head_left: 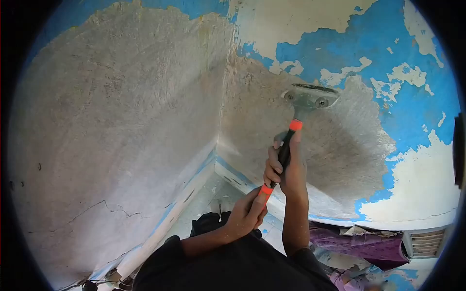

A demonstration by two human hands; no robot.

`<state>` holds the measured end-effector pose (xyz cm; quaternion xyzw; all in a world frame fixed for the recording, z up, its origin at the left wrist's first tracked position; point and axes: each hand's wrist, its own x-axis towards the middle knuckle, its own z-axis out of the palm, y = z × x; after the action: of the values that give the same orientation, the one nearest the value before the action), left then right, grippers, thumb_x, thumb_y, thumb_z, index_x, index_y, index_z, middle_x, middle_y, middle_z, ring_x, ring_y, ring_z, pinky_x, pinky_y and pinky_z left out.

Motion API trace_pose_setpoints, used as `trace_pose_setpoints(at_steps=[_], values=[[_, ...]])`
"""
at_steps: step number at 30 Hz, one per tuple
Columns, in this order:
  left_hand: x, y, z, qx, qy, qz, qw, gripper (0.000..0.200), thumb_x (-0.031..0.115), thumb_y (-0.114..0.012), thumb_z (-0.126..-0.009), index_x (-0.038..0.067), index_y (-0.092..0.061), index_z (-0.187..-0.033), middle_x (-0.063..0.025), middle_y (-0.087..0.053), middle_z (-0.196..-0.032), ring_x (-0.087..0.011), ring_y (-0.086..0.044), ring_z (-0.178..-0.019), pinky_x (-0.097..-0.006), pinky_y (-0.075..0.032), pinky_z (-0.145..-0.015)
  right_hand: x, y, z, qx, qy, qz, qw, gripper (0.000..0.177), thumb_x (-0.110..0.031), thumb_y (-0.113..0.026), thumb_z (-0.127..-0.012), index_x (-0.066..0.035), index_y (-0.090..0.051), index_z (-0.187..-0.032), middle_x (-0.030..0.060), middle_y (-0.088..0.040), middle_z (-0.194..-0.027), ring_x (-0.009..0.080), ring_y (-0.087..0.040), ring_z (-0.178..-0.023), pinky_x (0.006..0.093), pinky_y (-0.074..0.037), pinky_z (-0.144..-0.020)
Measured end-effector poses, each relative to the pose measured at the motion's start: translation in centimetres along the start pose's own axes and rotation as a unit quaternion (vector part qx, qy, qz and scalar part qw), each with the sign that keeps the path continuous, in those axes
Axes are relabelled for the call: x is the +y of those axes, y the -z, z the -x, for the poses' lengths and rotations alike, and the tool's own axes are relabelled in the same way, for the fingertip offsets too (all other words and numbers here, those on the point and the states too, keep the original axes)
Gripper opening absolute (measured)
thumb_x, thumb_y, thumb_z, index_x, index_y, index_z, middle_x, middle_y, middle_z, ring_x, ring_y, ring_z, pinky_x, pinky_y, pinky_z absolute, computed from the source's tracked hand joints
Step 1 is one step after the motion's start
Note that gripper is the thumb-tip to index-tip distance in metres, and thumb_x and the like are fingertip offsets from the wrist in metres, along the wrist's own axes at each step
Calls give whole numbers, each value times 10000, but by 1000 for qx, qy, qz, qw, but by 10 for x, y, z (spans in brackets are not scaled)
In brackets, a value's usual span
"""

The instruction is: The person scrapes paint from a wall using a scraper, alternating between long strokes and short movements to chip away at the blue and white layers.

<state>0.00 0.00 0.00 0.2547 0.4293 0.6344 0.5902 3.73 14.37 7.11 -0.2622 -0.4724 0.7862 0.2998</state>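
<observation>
A long-handled wall scraper (305, 107) reaches up to the right-hand wall, its wide metal head fixed with two screws and its blade edge over the bare plaster close to the paint's edge. The handle is black with orange bands. My right hand (290, 167) is wrapped round the upper part of the handle, below the head. Lower down, my left hand (246, 213) closes on the orange butt end. Bare grey-brown plaster (340, 145) surrounds the scraper head, and flaking blue paint (335, 51) borders it above and to the right.
Two walls meet at a corner just left of the scraper. The left wall (121, 106) is mostly bare plaster, with a crack low down. Pale skirting (184, 196) edges the floor. A purple cloth (361, 245) and a slatted vent (427, 243) lie at lower right.
</observation>
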Motion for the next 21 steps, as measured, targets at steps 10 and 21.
trace_pose_setpoints(at_steps=[10, 21], values=[[8, -9, 7, -7, -5, 27, 1000, 428, 352, -356, -1042, -11, -464, -1243, -14, -452, -622, -53, -381, -411, -201, -320, -406, -8, -13, 4, 50, 7, 16, 999, 541, -632, -314, -968, -108, -441, -915, -36, -254, -472, 88, -225, -283, 276, -298, -278], [6, -25, 10, 22, -9, 15, 1000, 470, 375, -368, -1036, -3, -430, -1309, -19, -446, -636, -52, -390, -420, -200, -328, -410, -12, -6, 5, 17, -23, 13, 999, 562, -656, -336, -952, -108, -447, -892, -41, -248, -472, 77, -231, -290, 266, -289, -286]])
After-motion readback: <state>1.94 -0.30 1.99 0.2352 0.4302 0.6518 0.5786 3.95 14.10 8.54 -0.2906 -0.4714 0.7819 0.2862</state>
